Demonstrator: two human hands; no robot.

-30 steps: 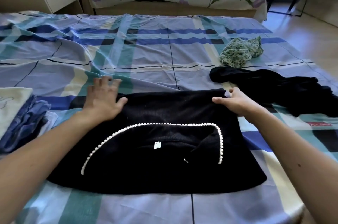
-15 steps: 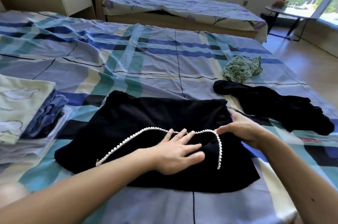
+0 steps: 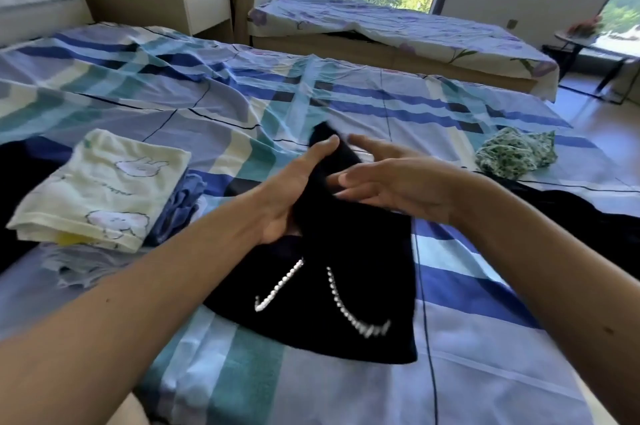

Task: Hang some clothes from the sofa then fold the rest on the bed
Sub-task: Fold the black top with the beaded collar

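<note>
Your 2 hands meet over the middle of the 1 plaid bed [image 3: 173, 102]. Your left hand [image 3: 291, 192] grips a raised fold of the black garment [image 3: 346, 286], with the thumb hidden under the cloth. Your right hand [image 3: 391, 182] lies against the same fold, fingers straight and slightly spread. The lower part of the garment lies flat on the sheet toward the front edge and shows 2 runs of white beads [image 3: 277, 289].

At the left edge sits 1 folded pile [image 3: 104, 189], with a cream rabbit-print piece on top and blue pieces beneath. You cannot count the blue pieces. At the right edge lies 1 loose dark garment [image 3: 588, 223]. Just beyond it, 1 green-printed garment [image 3: 516, 157] lies crumpled.
</note>
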